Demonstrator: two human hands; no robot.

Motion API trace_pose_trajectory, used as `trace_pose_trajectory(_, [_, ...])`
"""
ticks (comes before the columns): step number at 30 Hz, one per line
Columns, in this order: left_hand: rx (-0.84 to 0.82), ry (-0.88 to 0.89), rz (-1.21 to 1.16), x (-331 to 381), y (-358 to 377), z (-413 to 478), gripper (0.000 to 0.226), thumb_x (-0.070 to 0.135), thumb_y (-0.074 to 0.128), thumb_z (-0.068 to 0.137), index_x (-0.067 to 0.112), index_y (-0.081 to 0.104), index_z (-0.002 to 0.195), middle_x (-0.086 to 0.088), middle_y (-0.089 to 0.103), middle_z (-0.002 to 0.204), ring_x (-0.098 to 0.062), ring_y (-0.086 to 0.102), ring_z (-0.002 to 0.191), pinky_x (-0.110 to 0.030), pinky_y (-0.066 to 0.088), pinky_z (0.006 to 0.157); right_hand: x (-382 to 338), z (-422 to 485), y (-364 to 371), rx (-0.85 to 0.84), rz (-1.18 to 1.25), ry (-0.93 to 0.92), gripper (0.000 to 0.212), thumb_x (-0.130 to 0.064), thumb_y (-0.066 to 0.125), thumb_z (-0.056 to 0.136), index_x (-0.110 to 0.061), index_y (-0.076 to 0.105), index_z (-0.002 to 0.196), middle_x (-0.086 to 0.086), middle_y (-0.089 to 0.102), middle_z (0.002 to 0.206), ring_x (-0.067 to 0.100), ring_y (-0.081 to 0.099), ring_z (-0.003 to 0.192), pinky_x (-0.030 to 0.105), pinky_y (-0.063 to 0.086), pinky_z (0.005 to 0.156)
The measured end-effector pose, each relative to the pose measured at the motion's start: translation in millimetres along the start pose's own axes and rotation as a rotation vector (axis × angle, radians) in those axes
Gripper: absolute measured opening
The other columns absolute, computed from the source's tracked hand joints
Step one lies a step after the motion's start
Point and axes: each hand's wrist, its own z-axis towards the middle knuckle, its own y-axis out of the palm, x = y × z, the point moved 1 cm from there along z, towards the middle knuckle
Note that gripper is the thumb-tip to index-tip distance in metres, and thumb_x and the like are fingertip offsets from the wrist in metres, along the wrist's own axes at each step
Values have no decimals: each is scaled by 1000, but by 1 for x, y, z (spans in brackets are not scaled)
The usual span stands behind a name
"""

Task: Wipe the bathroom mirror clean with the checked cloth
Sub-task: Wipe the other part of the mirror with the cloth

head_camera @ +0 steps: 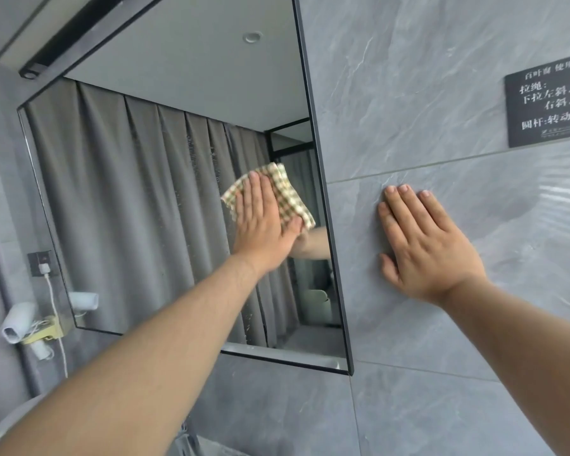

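A large black-framed bathroom mirror hangs on the grey tiled wall and reflects grey curtains and a ceiling. My left hand lies flat with straight fingers on the checked cloth, a beige cloth with green and red lines, and presses it against the glass near the mirror's right edge. The cloth shows above and to the right of my fingers. My right hand rests flat with straight fingers on the wall tile just right of the mirror frame.
A dark sign with white writing is fixed to the wall at the upper right. At the left, a wall socket with a white charger and a hair dryer in its holder sit beside the mirror.
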Motion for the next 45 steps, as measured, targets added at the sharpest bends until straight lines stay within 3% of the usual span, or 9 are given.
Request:
trace_pose_trajectory(5, [-183,73,79,1,49,-70,94,67,11,93,8,-47,137,-9,-57,143,-22,-48,137,-44,-21,120,0,1,-1,-1,3,-1,78,-35,52,84,10,36,146,30,29,156,44,29,145,56,23,119])
trace_pose_trajectory(10, [-89,217,83,3,109,-143,98,61,33,95,-4,-12,154,-25,-16,163,-38,-4,152,-53,7,119,1,1,-2,3,0,2,79,-35,54,83,10,37,146,30,29,155,44,29,145,55,22,120])
trace_pose_trajectory(14, [-137,285,160,5,129,-173,97,60,40,94,-9,4,153,-28,-7,163,-42,9,151,-57,18,116,0,1,-2,3,-7,5,79,-35,55,83,10,38,145,30,30,155,44,30,144,55,22,120])
trace_pose_trajectory(19, [-155,380,135,1,102,-145,100,63,40,92,6,-10,157,-12,-22,164,-28,-12,153,-46,-5,122,0,1,-2,6,-6,4,79,-35,55,83,10,38,145,30,31,154,44,30,144,55,23,120])
trace_pose_trajectory(21, [-122,390,17,8,74,-109,86,60,30,97,15,-12,157,-3,-29,162,-17,-23,151,-35,-16,122,0,1,-1,8,-6,5,78,-35,55,83,10,39,145,30,31,154,44,31,144,55,23,119])
trace_pose_trajectory(24, [27,344,-106,20,29,-40,66,50,24,101,19,2,155,0,-14,163,-11,-20,151,-31,-16,122,0,1,0,9,-9,3,78,-36,54,84,9,38,145,29,31,155,44,30,145,55,23,119])
trace_pose_trajectory(29, [114,327,-73,19,-10,22,70,43,37,101,16,4,157,5,-9,160,-10,-14,149,-27,-15,121,0,1,0,-6,-17,8,78,-37,50,85,8,37,146,29,29,156,43,29,145,54,22,120])
trace_pose_trajectory(38, [-77,161,59,-8,64,-71,80,57,7,94,18,-44,141,-1,-50,150,-13,-39,143,-33,-26,118,-1,1,0,0,-33,11,79,-37,51,83,8,37,146,29,29,156,43,28,145,53,18,121])
trace_pose_trajectory(45, [-14,272,92,-7,125,-156,90,54,32,97,6,-19,155,-13,-25,163,-27,-13,153,-45,-3,122,0,1,0,8,-53,2,78,-38,49,85,9,35,147,30,28,156,44,27,146,54,17,122])
